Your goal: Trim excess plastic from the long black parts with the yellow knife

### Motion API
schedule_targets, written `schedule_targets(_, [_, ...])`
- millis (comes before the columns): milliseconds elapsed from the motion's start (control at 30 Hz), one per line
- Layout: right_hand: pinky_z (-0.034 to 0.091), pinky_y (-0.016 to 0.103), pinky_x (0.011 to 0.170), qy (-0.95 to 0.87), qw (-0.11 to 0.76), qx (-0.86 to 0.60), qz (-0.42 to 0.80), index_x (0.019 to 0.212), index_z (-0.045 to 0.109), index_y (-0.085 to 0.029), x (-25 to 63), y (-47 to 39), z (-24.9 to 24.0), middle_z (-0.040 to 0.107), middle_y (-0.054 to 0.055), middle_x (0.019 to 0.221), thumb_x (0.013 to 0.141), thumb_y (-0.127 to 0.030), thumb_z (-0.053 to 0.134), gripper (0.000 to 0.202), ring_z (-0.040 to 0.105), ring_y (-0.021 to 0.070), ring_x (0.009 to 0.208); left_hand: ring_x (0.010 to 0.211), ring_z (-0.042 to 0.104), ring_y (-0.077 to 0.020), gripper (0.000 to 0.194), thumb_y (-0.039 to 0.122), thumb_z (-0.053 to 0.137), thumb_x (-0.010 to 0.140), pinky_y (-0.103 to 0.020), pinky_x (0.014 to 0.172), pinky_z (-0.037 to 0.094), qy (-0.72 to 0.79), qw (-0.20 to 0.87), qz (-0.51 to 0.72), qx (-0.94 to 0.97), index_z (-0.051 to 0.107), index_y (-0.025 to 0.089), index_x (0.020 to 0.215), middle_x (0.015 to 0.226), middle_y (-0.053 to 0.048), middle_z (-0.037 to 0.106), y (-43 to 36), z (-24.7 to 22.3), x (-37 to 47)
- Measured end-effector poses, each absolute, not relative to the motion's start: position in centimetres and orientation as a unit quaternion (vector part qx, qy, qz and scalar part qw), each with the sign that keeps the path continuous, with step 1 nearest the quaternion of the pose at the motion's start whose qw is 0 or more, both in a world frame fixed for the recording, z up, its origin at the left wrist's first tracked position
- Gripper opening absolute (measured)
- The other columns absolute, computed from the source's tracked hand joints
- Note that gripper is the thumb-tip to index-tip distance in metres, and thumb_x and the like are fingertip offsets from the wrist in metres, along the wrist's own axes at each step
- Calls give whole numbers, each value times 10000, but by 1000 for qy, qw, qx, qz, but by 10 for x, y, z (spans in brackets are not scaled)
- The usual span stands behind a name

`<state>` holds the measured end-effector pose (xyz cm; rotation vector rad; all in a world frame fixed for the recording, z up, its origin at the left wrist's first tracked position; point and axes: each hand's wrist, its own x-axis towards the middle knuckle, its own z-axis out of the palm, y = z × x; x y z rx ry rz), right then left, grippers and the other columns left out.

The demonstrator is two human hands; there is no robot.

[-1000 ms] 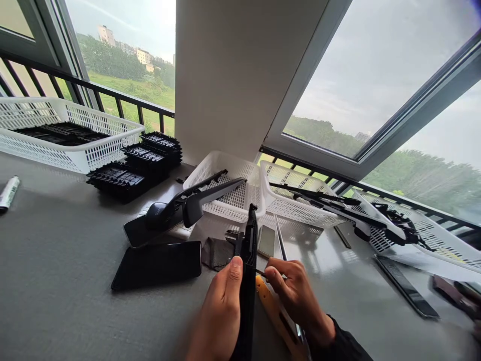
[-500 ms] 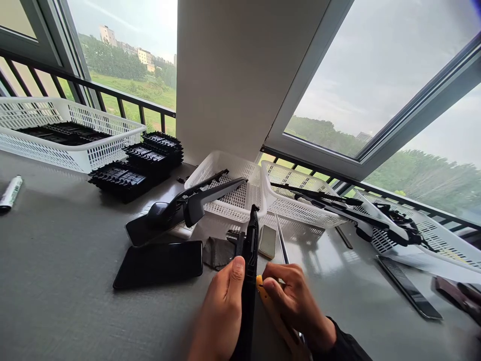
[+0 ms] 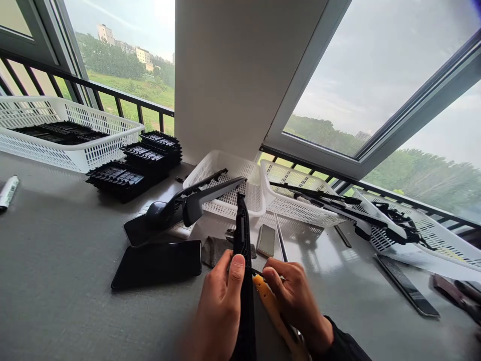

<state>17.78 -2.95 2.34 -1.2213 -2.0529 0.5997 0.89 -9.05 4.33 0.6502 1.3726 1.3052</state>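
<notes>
My left hand [image 3: 222, 306] is wrapped round a long black plastic part [image 3: 244, 240], its thumb on the near face. The part points away from me, its far tip near the middle white basket. To its right, my right hand [image 3: 295, 296] is closed, and a small dark thing runs from its fingertips to the part's right edge; what it is cannot be made out. A yellow-orange handled tool [image 3: 271, 307] lies below and beside my right hand, partly hidden by it. Behind the part a dark grey cloth [image 3: 216, 249] rests on the table.
White baskets [image 3: 86, 159] line the back. Stacked black grids [image 3: 120, 178], a black phone-like slab [image 3: 158, 265], curved black parts [image 3: 193, 208], a small grey slab [image 3: 266, 240], a metal rod [image 3: 280, 238] and a dark flat device [image 3: 408, 285] lie about. A white tube [image 3: 8, 193] is far left.
The long black part has swung left and tilted, its tip now further left and up. The dark thing between my right fingers and the part has come into view.
</notes>
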Motion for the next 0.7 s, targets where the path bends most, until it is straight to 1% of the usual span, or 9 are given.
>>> schedule_targets(100, [203,250,516,-786,331,-477,215,597,313,-201,177,-30,24,276,-47,564,1072,-805,370,771,279,76,516,1574,475,-384,611,699,561,1014,-460,1298,367,587,522,556,272,728,200,1323,1558,-134,675,-88,49,10])
schedule_targets(167, [205,253,521,-788,325,-484,201,589,316,-199,177,-30,24,282,-47,556,1076,-793,373,770,283,76,512,1458,586,-375,586,673,582,1010,-449,1235,439,582,518,560,281,716,204,1333,1436,-135,739,-87,53,8])
schedule_targets(233, [199,257,523,-789,319,-490,189,584,312,-197,179,-29,24,284,-47,549,1076,-789,384,773,282,75,507,1120,733,-334,578,664,573,1019,-419,1008,585,552,539,556,309,687,209,1356,1114,-101,796,-87,55,6])
schedule_targets(267, [195,259,523,-789,317,-492,185,584,310,-195,179,-29,24,283,-48,548,1075,-789,389,774,280,74,506,920,732,-298,579,670,563,1022,-383,846,616,531,554,552,326,677,210,1355,933,-62,758,-87,55,4])
schedule_targets(300, [190,261,521,-789,315,-494,183,585,309,-194,180,-29,24,280,-48,548,1074,-790,393,775,278,73,504,764,686,-263,579,679,552,1025,-347,707,603,513,568,548,337,672,209,1342,795,-21,685,-86,55,3])
schedule_targets(367, [180,265,516,-790,312,-496,178,587,307,-192,180,-28,24,268,-50,546,1075,-786,400,775,270,73,500,635,599,-221,568,691,550,1022,-306,579,559,497,581,546,342,675,203,1286,686,23,575,-86,53,1])
schedule_targets(433, [168,272,513,-794,311,-494,171,587,300,-190,179,-29,24,253,-52,543,1080,-778,402,773,253,71,494,627,581,-212,571,707,568,1011,-306,577,568,490,587,547,340,673,201,1254,675,32,550,-86,51,1])
schedule_targets(567, [177,269,515,-814,307,-461,176,590,322,-184,179,-31,25,271,-54,543,1101,-736,402,757,258,68,495,635,575,-209,590,724,606,990,-309,609,559,488,591,544,341,667,218,1287,695,33,561,-85,48,0])
schedule_targets(700, [222,250,528,-825,309,-434,188,600,414,-173,181,-31,27,336,-55,545,1113,-689,429,728,299,64,498,741,639,-234,526,674,657,983,-322,740,560,493,558,570,345,722,219,1239,792,-16,685,-84,48,2])
